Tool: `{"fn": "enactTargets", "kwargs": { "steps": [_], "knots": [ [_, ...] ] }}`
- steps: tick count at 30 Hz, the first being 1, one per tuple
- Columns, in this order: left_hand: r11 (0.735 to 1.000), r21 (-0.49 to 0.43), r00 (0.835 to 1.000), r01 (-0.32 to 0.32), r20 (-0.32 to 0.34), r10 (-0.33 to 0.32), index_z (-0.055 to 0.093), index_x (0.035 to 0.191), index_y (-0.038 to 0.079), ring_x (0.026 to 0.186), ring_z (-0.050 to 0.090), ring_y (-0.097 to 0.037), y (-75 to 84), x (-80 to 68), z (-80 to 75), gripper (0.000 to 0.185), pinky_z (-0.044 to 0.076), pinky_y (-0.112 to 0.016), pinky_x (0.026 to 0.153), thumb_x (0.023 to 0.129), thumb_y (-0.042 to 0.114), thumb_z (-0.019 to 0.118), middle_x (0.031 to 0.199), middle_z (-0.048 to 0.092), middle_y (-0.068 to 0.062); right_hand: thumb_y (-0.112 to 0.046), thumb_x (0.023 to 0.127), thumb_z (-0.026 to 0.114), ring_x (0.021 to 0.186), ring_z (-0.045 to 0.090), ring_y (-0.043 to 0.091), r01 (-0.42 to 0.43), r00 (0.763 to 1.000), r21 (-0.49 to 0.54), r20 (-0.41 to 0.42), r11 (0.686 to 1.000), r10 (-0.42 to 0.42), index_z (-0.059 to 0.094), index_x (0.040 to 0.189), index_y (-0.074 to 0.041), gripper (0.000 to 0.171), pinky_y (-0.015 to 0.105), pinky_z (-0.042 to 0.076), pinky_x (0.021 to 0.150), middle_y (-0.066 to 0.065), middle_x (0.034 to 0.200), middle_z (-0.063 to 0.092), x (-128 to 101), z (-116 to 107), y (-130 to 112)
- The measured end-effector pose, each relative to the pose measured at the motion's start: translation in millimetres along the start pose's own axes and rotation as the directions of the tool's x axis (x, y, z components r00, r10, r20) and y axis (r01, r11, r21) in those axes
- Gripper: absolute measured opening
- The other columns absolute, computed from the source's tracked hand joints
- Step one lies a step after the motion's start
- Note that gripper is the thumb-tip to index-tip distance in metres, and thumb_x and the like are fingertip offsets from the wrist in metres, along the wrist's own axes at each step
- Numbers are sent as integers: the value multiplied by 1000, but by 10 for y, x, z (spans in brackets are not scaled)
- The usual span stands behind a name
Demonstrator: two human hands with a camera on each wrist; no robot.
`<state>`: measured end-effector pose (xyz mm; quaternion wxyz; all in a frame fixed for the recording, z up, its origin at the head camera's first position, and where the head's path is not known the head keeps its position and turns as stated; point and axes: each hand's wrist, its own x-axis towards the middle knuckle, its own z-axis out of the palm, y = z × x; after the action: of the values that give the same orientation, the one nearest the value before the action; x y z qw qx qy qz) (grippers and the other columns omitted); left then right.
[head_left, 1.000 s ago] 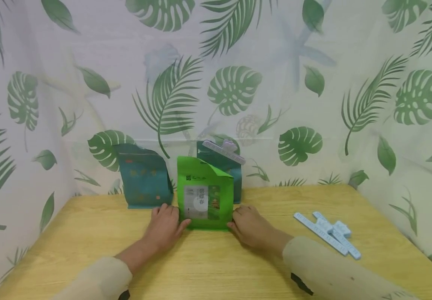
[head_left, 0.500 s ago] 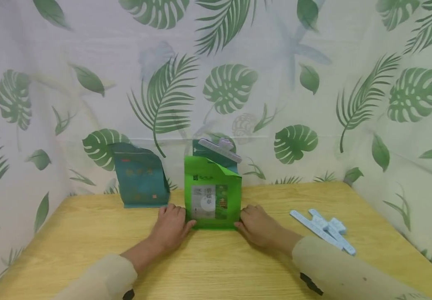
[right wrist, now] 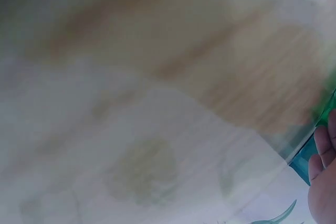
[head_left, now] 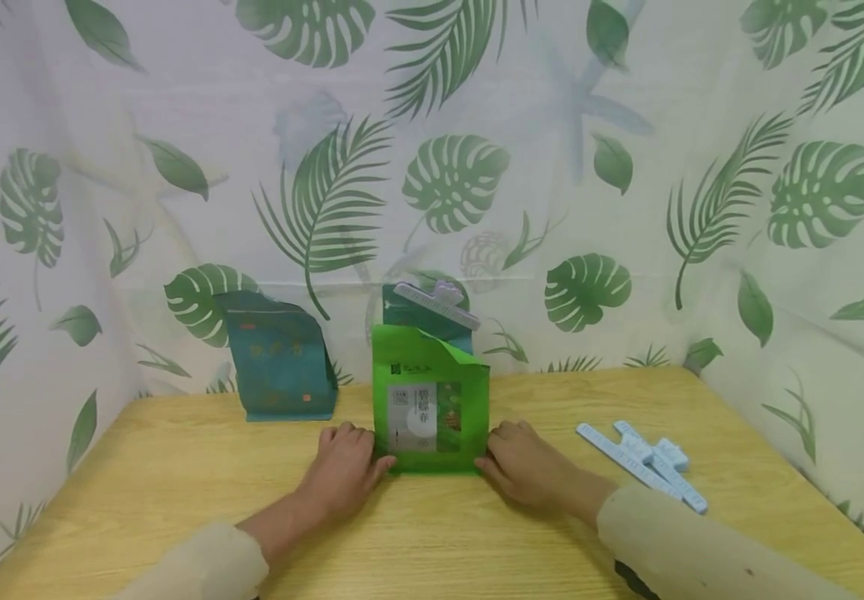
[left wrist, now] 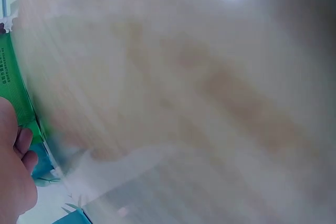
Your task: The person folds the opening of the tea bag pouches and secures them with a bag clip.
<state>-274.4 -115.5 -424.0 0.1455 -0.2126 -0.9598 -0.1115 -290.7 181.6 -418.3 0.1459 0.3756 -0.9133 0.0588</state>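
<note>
Leaf-print cloth (head_left: 102, 125) walls the left side of the wooden table (head_left: 177, 500). Near the back wall stands a teal bag (head_left: 280, 360), well apart from the hands. Next comes the left hand (head_left: 345, 468), flat on the table with fingers fairly straight, the fingertips touching the lower left edge of the green bag (head_left: 430, 404); the grip is light, a press more than a clasp, and the left wrist view shows only a sliver of hand (left wrist: 13, 171) against the bag's green edge (left wrist: 16, 93).

The green bag stands upright between both hands, near the table's middle, its top flap bent and unsealed. Behind it, partly hidden, is a second teal bag (head_left: 402, 307) with a pale clip (head_left: 435, 304) across its top.

The right hand (head_left: 525, 465) mirrors the left, fingers lightly curled against the bag's lower right corner; whether they pinch it I cannot tell. The right wrist view is mostly blur, with fingers (right wrist: 324, 150) at its edge.

Steadying it well probably means even pressure from both sides, kept low at the base, so the bag stays square and does not tip backward.

Further right lie loose blue clips (head_left: 645, 462), near the right hand but apart from it.
</note>
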Motion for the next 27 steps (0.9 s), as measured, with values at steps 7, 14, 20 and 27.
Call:
{"fn": "enactTargets", "kwargs": {
  "steps": [7, 14, 20, 27],
  "knots": [
    [999, 7, 999, -33, 4, 33, 66, 99, 2, 93, 56, -25, 59, -118, -24, 37, 38, -47, 92, 98, 39, 62, 94, 66, -9, -26, 100, 59, 70, 43, 9, 31, 999, 39, 9, 999, -32, 57, 76, -17, 26, 30, 37, 70, -7, 73, 49, -95, -18, -18],
    [994, 44, 992, -105, -64, 107, 65, 93, 5, 92, 56, -23, 71, -196, -23, 33, 39, -45, 92, 96, 38, 65, 93, 69, -7, -27, 99, 60, 70, 44, 6, 56, 998, 72, 3, 996, -56, 63, 80, -16, 22, 28, 37, 71, -10, 73, 53, -123, -13, -20],
    [988, 85, 983, -128, -121, 137, 67, 89, 7, 89, 58, -21, 56, -192, 18, 34, 41, -43, 92, 93, 41, 68, 90, 71, -4, -28, 97, 62, 67, 44, 4, 64, 998, 88, 0, 994, -64, 62, 74, -18, 25, 28, 38, 69, -9, 73, 56, -134, 5, -13],
    [989, 90, 981, -115, -146, 128, 67, 88, 7, 90, 59, -22, 47, -219, 35, 34, 41, -45, 92, 93, 41, 69, 92, 72, -5, -27, 97, 63, 66, 46, 3, 69, 998, 104, -6, 992, -68, 66, 80, -15, 21, 27, 42, 68, -7, 73, 60, -121, -1, -35]
  ]
}}
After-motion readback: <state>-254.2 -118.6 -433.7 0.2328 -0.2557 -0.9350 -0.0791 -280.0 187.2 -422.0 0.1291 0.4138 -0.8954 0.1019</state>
